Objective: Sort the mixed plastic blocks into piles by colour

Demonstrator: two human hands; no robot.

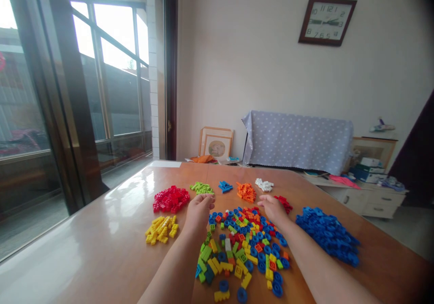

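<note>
My left hand (199,211) hovers with fingers curled at the far left edge of a mixed pile of coloured bricks (242,249), close to the green pile (201,187); whether it holds a brick I cannot tell. At the pile's far right edge my right hand (273,207) rests palm down beside a small red cluster (284,202). Sorted heaps lie around: red bricks (170,199), yellow bricks (162,228), a few blue pieces (225,186), orange bricks (246,192), white bricks (264,185) and a large blue heap (327,234).
The glossy wooden table (101,245) stands next to a big window (68,91). Behind it are a covered object under dotted cloth (298,139), picture frames (216,143), a white drawer unit (369,200) with clutter, and a wall clock (327,21).
</note>
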